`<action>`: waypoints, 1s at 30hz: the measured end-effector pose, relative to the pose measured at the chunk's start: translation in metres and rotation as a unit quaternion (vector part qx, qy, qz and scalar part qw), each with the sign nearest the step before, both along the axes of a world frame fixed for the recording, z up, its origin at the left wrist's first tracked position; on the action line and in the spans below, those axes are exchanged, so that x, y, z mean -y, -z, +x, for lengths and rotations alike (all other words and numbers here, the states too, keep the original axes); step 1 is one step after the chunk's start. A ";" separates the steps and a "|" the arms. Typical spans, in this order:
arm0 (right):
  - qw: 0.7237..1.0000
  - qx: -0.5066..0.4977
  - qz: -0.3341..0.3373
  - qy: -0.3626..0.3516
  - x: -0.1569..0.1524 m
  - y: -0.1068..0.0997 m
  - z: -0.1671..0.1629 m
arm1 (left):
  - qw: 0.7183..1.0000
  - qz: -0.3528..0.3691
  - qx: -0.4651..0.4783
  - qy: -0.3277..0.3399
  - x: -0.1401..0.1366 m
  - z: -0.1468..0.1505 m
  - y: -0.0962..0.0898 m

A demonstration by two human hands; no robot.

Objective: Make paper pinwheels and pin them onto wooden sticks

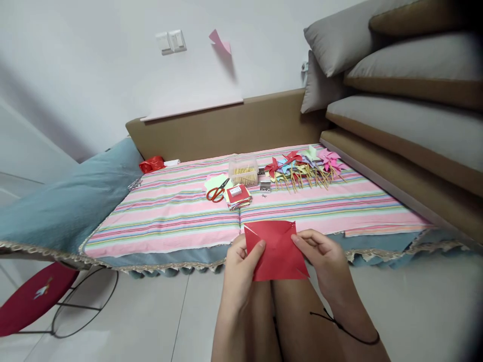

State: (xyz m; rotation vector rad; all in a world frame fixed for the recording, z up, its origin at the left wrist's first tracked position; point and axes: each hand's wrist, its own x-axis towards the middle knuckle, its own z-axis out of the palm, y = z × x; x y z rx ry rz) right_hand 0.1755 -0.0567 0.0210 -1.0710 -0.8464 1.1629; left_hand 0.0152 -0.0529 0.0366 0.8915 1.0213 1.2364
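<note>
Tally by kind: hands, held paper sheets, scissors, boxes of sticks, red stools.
Hands: 2 (left hand, right hand)
Held paper sheet: 1
Scissors: 1
Box of sticks: 1
Red stool: 1
Total: 6

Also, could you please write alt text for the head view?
A person's left hand and right hand hold red paper with corner slits. Beyond, on striped cloth, lie scissors, stacked papers, a box of sticks and paper pinwheels.
</note>
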 end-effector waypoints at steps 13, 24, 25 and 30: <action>0.997 0.066 0.001 0.044 -0.002 0.003 -0.011 | 0.998 -0.049 -0.027 0.035 -0.009 -0.030 0.001; 0.988 0.127 0.003 0.085 -0.014 0.018 -0.018 | 0.995 -0.066 -0.058 0.049 -0.023 -0.045 0.027; 0.987 0.132 0.002 0.090 -0.015 0.019 -0.018 | 0.996 -0.061 -0.050 0.044 -0.025 -0.044 0.029; 0.984 0.149 -0.007 0.101 -0.021 0.022 -0.016 | 0.998 -0.008 -0.059 0.031 -0.035 -0.037 0.034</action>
